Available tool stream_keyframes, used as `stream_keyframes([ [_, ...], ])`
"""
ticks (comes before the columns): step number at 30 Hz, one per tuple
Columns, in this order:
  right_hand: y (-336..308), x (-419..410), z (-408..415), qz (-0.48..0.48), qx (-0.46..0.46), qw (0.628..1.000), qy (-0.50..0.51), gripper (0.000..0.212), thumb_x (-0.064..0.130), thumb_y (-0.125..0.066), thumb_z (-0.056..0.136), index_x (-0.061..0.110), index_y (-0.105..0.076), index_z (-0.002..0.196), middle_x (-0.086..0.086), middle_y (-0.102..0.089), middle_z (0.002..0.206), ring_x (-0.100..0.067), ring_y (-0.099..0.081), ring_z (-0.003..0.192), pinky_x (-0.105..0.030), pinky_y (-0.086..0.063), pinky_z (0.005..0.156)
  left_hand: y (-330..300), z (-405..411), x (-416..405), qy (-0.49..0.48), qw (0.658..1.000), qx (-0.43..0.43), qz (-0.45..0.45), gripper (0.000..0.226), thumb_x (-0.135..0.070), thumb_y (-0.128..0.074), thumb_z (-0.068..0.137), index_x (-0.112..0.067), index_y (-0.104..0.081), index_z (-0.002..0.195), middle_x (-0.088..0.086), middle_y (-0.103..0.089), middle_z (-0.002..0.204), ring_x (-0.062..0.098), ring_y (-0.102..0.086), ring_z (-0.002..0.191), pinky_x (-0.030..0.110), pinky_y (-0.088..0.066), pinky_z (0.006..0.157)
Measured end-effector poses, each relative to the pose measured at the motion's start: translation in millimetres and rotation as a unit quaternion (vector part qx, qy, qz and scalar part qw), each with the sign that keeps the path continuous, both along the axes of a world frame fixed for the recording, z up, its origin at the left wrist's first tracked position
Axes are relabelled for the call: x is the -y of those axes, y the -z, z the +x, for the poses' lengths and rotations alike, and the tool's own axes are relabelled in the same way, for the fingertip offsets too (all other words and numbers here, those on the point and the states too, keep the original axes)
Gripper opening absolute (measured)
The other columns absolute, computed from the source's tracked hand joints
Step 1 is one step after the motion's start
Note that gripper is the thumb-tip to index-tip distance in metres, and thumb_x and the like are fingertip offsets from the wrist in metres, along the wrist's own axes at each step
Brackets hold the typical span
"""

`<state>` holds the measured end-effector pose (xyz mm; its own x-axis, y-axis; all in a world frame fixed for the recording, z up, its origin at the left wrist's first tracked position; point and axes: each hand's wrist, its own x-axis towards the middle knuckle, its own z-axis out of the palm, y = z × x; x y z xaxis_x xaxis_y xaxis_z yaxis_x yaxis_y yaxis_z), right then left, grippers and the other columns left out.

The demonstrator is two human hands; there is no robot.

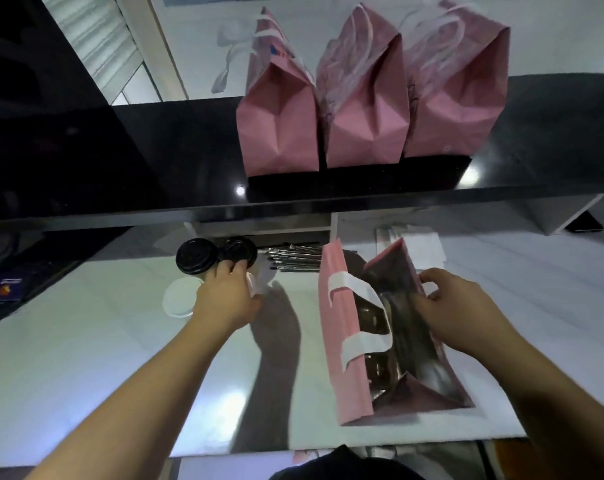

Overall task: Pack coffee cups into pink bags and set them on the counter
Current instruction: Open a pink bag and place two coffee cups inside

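An open pink bag with white handles stands on the white worktop, its dark inside showing. My right hand grips the bag's right rim and holds it open. Left of the bag stand two white coffee cups with black lids, one at the far left and one beside it. My left hand is curled round the body of the right-hand cup. Three packed pink bags stand in a row on the raised black counter.
A white lid or disc lies on the worktop left of my left hand. Wrapped straws lie under the counter's edge. Flat white paper sits behind the open bag. A dark device is at far left.
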<state>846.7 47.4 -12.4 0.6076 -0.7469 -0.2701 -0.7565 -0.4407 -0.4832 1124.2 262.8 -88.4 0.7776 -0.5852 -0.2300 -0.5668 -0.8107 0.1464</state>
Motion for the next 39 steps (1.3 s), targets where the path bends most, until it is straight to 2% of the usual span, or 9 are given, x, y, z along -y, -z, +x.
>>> stream_keyframes([
  [7, 8, 0, 2, -0.025, -0.021, 0.999, 0.032, 0.03, 0.051, -0.059, 0.094, 0.026, -0.057, 0.11, 0.002, -0.072, 0.09, -0.015, -0.068, 0.069, -0.037, -0.061, 0.067, 19, 10, -3, 0.003, 1.0, -0.017, 0.0, 0.068, -0.041, -0.07, 0.088, -0.017, -0.046, 0.146, 0.013, -0.044, 0.144, 0.044, -0.052, 0.124, 0.051, -0.051, 0.098],
  [13, 9, 5, 0, -0.003, -0.028, 1.0, 0.009, 0.031, 0.057, -0.058, 0.092, 0.028, -0.06, 0.103, 0.003, -0.072, 0.088, -0.014, -0.067, 0.07, -0.033, -0.058, 0.063, 11, -2, -8, -0.011, 0.999, -0.044, 0.014, 0.074, -0.032, -0.079, 0.079, -0.023, -0.041, 0.142, 0.015, -0.048, 0.138, 0.046, -0.052, 0.119, 0.051, -0.052, 0.092],
  [16, 6, 8, -2, 0.001, -0.041, 0.999, -0.011, 0.033, 0.052, -0.058, 0.094, 0.022, -0.064, 0.083, 0.003, -0.07, 0.072, -0.014, -0.067, 0.063, -0.025, -0.049, 0.052, -10, -20, -12, -0.015, 0.999, -0.043, 0.002, 0.081, -0.042, -0.08, 0.079, -0.027, -0.038, 0.146, 0.014, -0.049, 0.142, 0.045, -0.051, 0.12, 0.05, -0.051, 0.095],
  [20, 1, 11, -8, 0.024, -0.036, 0.998, -0.037, 0.037, 0.048, -0.059, 0.091, 0.016, -0.069, 0.076, 0.0, -0.07, 0.065, -0.016, -0.067, 0.061, -0.029, -0.054, 0.054, -77, -56, -19, -0.041, 0.989, -0.01, -0.14, 0.09, -0.071, -0.062, 0.066, -0.035, -0.042, 0.145, 0.005, -0.05, 0.143, 0.035, -0.055, 0.119, 0.046, -0.052, 0.092],
  [23, -2, 12, -10, 0.041, -0.016, 0.998, -0.046, 0.033, 0.05, -0.06, 0.09, 0.02, -0.067, 0.08, 0.002, -0.071, 0.065, -0.016, -0.068, 0.062, -0.031, -0.055, 0.057, -142, -88, -17, -0.019, 0.961, 0.051, -0.272, 0.087, -0.065, -0.06, 0.063, -0.044, -0.04, 0.145, -0.009, -0.047, 0.141, 0.021, -0.053, 0.119, 0.041, -0.051, 0.087],
  [26, -4, 14, -11, 0.057, -0.011, 0.996, -0.063, 0.025, 0.047, -0.06, 0.091, 0.023, -0.066, 0.087, 0.004, -0.072, 0.072, -0.014, -0.069, 0.066, -0.034, -0.06, 0.061, -190, -122, 1, 0.063, 0.943, 0.041, -0.324, 0.08, -0.06, -0.067, 0.067, -0.055, -0.037, 0.141, -0.029, -0.042, 0.134, 0.002, -0.051, 0.114, 0.028, -0.048, 0.083],
  [31, -3, 20, -17, 0.076, -0.009, 0.994, -0.082, 0.02, 0.041, -0.06, 0.095, 0.025, -0.066, 0.105, 0.008, -0.07, 0.087, -0.011, -0.067, 0.075, -0.026, -0.049, 0.056, -186, -156, 60, 0.224, 0.963, -0.005, -0.149, 0.083, -0.061, -0.071, 0.073, -0.055, -0.03, 0.145, -0.024, -0.042, 0.147, 0.009, -0.049, 0.127, 0.033, -0.05, 0.098],
  [36, -3, 27, -23, 0.065, -0.014, 0.993, -0.097, 0.02, 0.032, -0.053, 0.093, 0.02, -0.069, 0.088, 0.003, -0.071, 0.076, -0.015, -0.066, 0.066, -0.03, -0.054, 0.053, -119, -156, 110, 0.297, 0.955, 0.006, -0.003, 0.073, -0.052, -0.073, 0.083, -0.038, -0.041, 0.147, -0.007, -0.057, 0.142, 0.019, -0.06, 0.119, 0.029, -0.049, 0.082],
  [39, 1, 29, -24, 0.058, -0.01, 0.993, -0.103, 0.021, 0.026, -0.052, 0.091, 0.018, -0.068, 0.08, 0.0, -0.069, 0.07, -0.018, -0.065, 0.061, -0.033, -0.053, 0.048, -85, -156, 131, 0.301, 0.953, -0.002, 0.025, 0.059, -0.047, -0.066, 0.089, -0.029, -0.045, 0.141, 0.004, -0.062, 0.132, 0.027, -0.064, 0.109, 0.042, -0.059, 0.084],
])
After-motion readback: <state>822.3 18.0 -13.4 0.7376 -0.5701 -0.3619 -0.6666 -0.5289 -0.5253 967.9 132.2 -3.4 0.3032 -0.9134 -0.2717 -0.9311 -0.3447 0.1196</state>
